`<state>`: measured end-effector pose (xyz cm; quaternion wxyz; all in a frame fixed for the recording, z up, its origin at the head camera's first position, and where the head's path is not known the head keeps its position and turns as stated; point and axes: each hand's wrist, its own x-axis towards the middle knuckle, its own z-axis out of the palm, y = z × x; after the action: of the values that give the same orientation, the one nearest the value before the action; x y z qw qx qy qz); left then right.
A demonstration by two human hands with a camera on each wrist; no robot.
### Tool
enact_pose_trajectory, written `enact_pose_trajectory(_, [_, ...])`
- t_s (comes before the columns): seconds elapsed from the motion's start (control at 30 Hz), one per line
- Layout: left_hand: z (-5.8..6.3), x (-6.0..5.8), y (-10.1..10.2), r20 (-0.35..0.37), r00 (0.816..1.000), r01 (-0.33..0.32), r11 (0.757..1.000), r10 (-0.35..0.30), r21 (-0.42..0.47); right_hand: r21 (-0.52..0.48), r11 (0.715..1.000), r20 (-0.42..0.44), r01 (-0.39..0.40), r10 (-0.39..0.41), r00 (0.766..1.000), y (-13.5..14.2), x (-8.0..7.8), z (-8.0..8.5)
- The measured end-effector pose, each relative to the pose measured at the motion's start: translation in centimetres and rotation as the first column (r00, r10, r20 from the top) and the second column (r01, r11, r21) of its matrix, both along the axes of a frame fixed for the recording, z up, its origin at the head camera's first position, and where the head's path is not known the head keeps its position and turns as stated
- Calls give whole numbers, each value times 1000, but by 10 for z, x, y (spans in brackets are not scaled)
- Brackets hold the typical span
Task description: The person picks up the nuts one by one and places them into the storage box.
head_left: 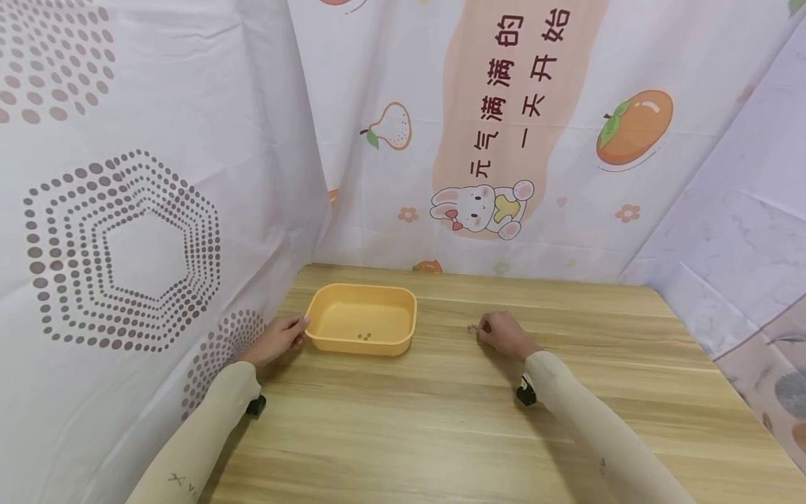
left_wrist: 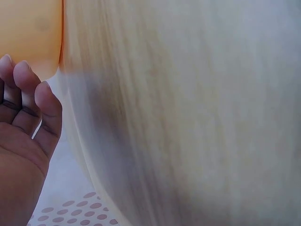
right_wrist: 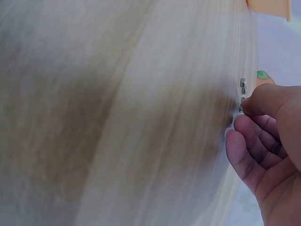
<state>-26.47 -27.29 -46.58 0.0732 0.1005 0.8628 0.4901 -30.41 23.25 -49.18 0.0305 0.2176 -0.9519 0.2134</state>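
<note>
A yellow plastic basin (head_left: pixel 362 346) stands on the wooden table, with several small metal nuts (head_left: pixel 364 337) on its floor. My left hand (head_left: pixel 280 341) holds the basin's left end at the rim. In the left wrist view, the other fingers (left_wrist: pixel 47 106) are loosely bent beside the basin wall (left_wrist: pixel 33 33). To the basin's right, my right hand (head_left: pixel 504 334) is down at the tabletop by a few loose nuts (head_left: pixel 471 329). The right wrist view shows its thumb (right_wrist: pixel 258 98) pinching one nut at the table, partly hidden, next to other silvery nuts (right_wrist: pixel 243 85).
The wood-grain table (head_left: pixel 403 434) runs back to a printed curtain (head_left: pixel 390 231). Another curtain (head_left: pixel 264 175) hangs close along the left side, near the left arm. A marbled sheet (head_left: pixel 737 231) covers the right side. Both wrists carry small black devices (head_left: pixel 525 392).
</note>
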Motion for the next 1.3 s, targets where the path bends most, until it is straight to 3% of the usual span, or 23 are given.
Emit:
enact_pose_trajectory(0.33, [-18, -11, -7, -27, 999, -21, 1000, 21, 5, -20, 999, 14, 25, -25, 1000, -1, 0, 0])
enact_pose_trajectory(0.7, [-18, -12, -7, -26, 999, -21, 1000, 21, 7, -77, 997, -3, 21, -21, 1000, -8, -1, 4])
enact_pose_trajectory(1.3, [-20, -12, -10, -29, 999, -24, 1000, 25, 20, -88, 996, -34, 2, -5, 999, -25, 3, 15])
